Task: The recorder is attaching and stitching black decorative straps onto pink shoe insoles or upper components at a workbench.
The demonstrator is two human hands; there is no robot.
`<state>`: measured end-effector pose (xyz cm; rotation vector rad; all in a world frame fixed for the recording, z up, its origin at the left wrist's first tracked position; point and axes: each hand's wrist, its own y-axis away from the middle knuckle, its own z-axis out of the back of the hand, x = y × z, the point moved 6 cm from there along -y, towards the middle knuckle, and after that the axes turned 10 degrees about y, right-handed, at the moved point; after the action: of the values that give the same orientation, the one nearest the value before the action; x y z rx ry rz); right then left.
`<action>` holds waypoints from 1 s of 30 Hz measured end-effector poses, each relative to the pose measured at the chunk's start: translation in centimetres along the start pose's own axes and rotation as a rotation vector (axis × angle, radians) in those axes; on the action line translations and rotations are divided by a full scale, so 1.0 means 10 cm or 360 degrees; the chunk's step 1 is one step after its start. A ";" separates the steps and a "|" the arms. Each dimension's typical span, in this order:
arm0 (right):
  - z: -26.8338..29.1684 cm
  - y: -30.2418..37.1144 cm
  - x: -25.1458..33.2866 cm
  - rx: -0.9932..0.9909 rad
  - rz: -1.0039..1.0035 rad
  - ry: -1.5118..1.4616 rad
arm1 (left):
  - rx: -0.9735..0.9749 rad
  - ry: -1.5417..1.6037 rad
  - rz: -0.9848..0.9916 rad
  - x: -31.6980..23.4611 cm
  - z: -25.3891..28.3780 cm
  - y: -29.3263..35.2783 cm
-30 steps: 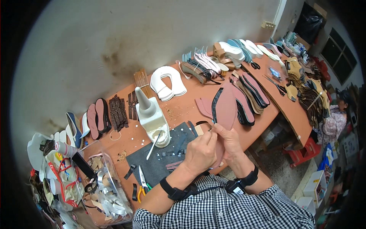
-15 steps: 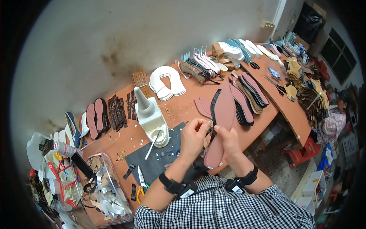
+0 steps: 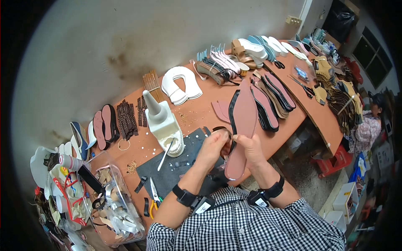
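A stained wall (image 3: 83,62) backs the orange bench (image 3: 209,94). Over its near side I see the pink insole (image 3: 243,111) clamped in the right hand (image 3: 250,151); the left hand (image 3: 212,146) pinches its black strip (image 3: 233,119), which uneven pulling could pucker.

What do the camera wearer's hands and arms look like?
The left hand and right hand are ungloved. Each forearm has a black strap with a dark box bearing a white label. Black-and-white checked sleeves end near the elbows.

The grey wall (image 3: 96,54) is stained, the far window (image 3: 371,57) seemingly dark.
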<state>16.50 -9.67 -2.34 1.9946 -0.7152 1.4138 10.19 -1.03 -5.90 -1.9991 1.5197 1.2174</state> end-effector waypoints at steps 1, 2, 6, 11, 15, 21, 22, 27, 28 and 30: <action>0.05 -0.04 -0.02 -0.0041 0.0028 0.0014 | -0.0013 0.0013 0.0099 0.08 0.02 0.03; 0.09 -0.07 -0.02 -0.0081 0.0055 0.0028 | 0.0052 0.0018 0.0167 0.13 0.03 0.06; 0.14 -0.09 0.03 -0.0189 0.0160 0.0054 | 0.0262 0.0239 0.0345 0.20 0.04 0.14; 0.16 -0.08 0.02 -0.0170 0.0144 0.0020 | 0.0341 0.0361 0.0299 0.19 -0.04 0.15; 0.17 -0.08 0.07 -0.0165 0.0161 -0.0011 | 0.0270 0.0480 0.0490 0.21 -0.07 0.20; 0.20 -0.07 0.05 -0.0172 0.0143 -0.0111 | 0.0085 0.0537 0.0287 0.15 -0.13 0.22; 0.21 -0.07 0.04 -0.0171 0.0136 -0.0132 | 0.0076 0.0527 0.0245 0.14 -0.13 0.23; 0.26 -0.04 0.06 -0.0236 0.0101 -0.0237 | -0.0096 0.0281 0.0097 0.07 -0.18 0.28; 0.28 -0.03 0.05 -0.0218 0.0099 -0.0245 | -0.0110 0.0254 0.0042 0.03 -0.20 0.29; 0.29 -0.01 0.05 -0.0227 0.0116 -0.0278 | -0.0106 0.0146 -0.0083 0.00 -0.21 0.29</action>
<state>18.60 -11.73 -2.68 2.0134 -0.9470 1.2023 8.46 -3.56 -4.09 -2.1511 1.4770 1.1855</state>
